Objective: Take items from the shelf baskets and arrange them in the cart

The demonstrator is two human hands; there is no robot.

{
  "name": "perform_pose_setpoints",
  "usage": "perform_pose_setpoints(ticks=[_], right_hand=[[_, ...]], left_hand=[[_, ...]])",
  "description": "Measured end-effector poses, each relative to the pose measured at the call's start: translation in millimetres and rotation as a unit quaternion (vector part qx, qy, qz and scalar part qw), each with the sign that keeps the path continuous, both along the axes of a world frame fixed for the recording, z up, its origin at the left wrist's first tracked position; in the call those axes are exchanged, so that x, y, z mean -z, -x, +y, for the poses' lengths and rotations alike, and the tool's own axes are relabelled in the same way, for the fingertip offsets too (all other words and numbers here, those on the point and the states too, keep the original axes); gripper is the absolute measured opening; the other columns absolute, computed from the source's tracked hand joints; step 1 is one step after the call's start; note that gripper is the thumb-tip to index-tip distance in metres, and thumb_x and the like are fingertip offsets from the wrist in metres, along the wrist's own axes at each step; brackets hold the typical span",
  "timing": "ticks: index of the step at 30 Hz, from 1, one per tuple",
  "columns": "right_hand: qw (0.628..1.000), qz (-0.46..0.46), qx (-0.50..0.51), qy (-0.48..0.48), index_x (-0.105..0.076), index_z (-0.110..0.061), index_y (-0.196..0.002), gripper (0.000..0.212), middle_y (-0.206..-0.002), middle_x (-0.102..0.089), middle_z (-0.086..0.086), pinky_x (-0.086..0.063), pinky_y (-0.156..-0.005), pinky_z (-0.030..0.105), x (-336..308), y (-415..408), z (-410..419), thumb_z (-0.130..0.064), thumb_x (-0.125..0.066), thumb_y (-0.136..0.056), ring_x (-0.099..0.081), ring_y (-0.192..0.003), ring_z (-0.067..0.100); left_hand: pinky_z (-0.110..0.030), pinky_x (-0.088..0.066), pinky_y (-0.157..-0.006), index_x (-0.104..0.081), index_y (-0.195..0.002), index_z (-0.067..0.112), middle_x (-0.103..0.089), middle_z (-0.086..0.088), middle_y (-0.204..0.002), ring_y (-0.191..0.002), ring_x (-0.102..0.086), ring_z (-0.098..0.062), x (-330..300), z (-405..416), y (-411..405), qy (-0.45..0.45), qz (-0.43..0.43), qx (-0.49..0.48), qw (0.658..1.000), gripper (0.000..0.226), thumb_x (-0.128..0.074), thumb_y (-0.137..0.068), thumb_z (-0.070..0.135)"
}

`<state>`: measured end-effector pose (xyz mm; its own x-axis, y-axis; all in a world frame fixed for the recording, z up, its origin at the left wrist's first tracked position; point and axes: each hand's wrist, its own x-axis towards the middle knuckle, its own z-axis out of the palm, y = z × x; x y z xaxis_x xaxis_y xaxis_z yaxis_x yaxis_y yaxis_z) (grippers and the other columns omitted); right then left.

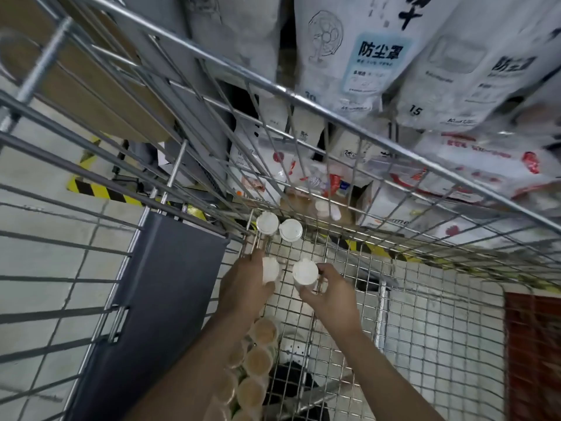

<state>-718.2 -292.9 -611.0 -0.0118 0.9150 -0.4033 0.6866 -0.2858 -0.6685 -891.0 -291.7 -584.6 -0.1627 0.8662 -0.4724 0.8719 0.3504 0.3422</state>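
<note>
White plastic caps top the four small bottles at the far end of the cart's wire floor. The left hand (243,287) has its fingers curled round one white-capped bottle (270,270), holding it from the left side, low over the mesh. Just to the right of it, the right hand (331,294) pinches a second white-capped bottle (305,273) between thumb and fingers, its round lid turned up toward the camera. The two held bottles sit side by side, close but with a narrow gap between them.

Just beyond the hands, two more bottles stand upright in the cart's far corner: one (267,222) directly ahead of the left hand, and the other (290,230) beside it, ahead of the gap between the hands. Their lids nearly touch each other.

Below the left forearm, nearer the person, a row of tan-lidded cups (258,360) lies along the left side of the mesh floor (425,329), running back toward the body.

To the left of the left hand a dark grey plastic flap (158,299) leans against the cart's wire side. The cart's wire end wall (303,165) rises past the standing bottles. Through it, beyond both hands, show shelves of packaged goods in white and red wrappers (473,165), and above those hang large white bags printed with dark characters (373,56). Yellow-and-black hazard tape (100,189) marks the floor off to the far left.
</note>
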Motion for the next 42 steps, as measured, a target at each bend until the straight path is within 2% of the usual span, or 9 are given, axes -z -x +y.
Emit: perform_pose_setpoints(ticks=[5,10,13,17,22,29,32,37,42], right_hand=[[0.997,0.063,0.047,0.012,-0.061,-0.023,-0.108,0.046,-0.098,-0.067,-0.016,-0.042,-0.071,0.005,-62,-21,-10,-0.035,-0.082,-0.069,-0.062,-0.096,0.002],[0.978,0.167,0.121,-0.022,-0.062,-0.025,-0.105,0.041,-0.095,-0.071,-0.011,-0.052,-0.083,0.02,-167,-43,-35,-0.028,-0.079,-0.068,-0.065,-0.094,0.004],[0.96,0.226,0.158,-0.038,-0.064,-0.022,-0.11,0.038,-0.099,-0.072,-0.005,-0.053,-0.084,0.025,-228,-58,-59,-0.012,-0.079,-0.075,-0.067,-0.096,0.009],[0.941,0.253,0.214,-0.067,-0.064,-0.02,-0.108,0.031,-0.099,-0.071,-0.002,-0.05,-0.078,0.014,-297,-82,-95,-0.009,-0.074,-0.081,-0.066,-0.093,0.005],[0.927,0.23,0.267,-0.129,-0.063,-0.02,-0.099,0.024,-0.09,-0.069,-0.009,-0.045,-0.068,0.007,-360,-117,-145,-0.007,-0.072,-0.081,-0.062,-0.081,-0.007],[0.89,0.242,0.347,-0.171,-0.065,-0.026,-0.105,0.035,-0.091,-0.069,-0.011,-0.046,-0.066,0.018,-412,-178,-213,-0.033,-0.077,-0.073,-0.062,-0.077,0.001],[0.866,0.256,0.385,-0.193,-0.065,-0.03,-0.11,0.037,-0.104,-0.07,-0.011,-0.049,-0.077,0.024,-421,-218,-247,-0.017,-0.078,-0.078,-0.064,-0.092,0.006],[0.841,0.25,0.422,-0.228,-0.067,-0.026,-0.111,0.041,-0.107,-0.07,-0.01,-0.051,-0.077,0.018,-437,-309,-312,0.0,-0.072,-0.08,-0.064,-0.099,0.006],[0.808,0.235,0.47,-0.266,-0.069,-0.033,-0.104,0.036,-0.104,-0.071,-0.013,-0.051,-0.077,0.017,-449,-405,-389,-0.007,-0.074,-0.079,-0.066,-0.096,0.004]], left_hand=[[-0.029,-0.047,-0.069,-0.056,-0.111,0.022,-0.064,0.007,-0.098,-0.088,-0.06,-0.016,-58,-17,-3,-0.046,-0.174,-0.114,0.977,0.048,-0.08,-0.07,0.033],[-0.005,-0.042,-0.063,-0.059,-0.105,0.035,-0.065,0.025,-0.087,-0.08,-0.06,0.008,-155,-37,-8,-0.094,-0.28,-0.135,0.946,0.043,-0.079,-0.071,0.018],[-0.006,-0.045,-0.063,-0.058,-0.096,0.047,-0.064,0.032,-0.092,-0.086,-0.059,0.013,-213,-53,-12,-0.106,-0.341,-0.124,0.926,0.041,-0.078,-0.072,0.021],[-0.01,-0.05,-0.066,-0.058,-0.099,0.034,-0.067,0.022,-0.098,-0.085,-0.063,0.009,-266,-68,-19,-0.117,-0.427,-0.119,0.889,0.037,-0.071,-0.079,0.006],[-0.024,-0.05,-0.075,-0.062,-0.096,0.042,-0.066,0.024,-0.1,-0.087,-0.062,0.006,-322,-85,-41,-0.107,-0.474,-0.076,0.871,0.037,-0.067,-0.083,0.008],[-0.027,-0.047,-0.07,-0.063,-0.093,0.049,-0.067,0.022,-0.094,-0.078,-0.062,0.005,-394,-105,-113,-0.113,-0.505,0.019,0.855,0.032,-0.07,-0.078,0.022],[-0.037,-0.051,-0.078,-0.064,-0.096,0.043,-0.068,0.019,-0.094,-0.083,-0.064,-0.005,-413,-119,-161,-0.096,-0.515,0.051,0.85,0.038,-0.081,-0.062,0.037],[-0.028,-0.049,-0.07,-0.064,-0.097,0.038,-0.069,0.016,-0.093,-0.078,-0.065,0.0,-433,-167,-268,-0.079,-0.527,0.097,0.841,0.04,-0.08,-0.06,0.044],[-0.018,-0.05,-0.067,-0.064,-0.101,0.03,-0.069,0.015,-0.095,-0.082,-0.064,-0.002,-439,-227,-383,-0.057,-0.55,0.132,0.823,0.044,-0.083,-0.062,0.036]])
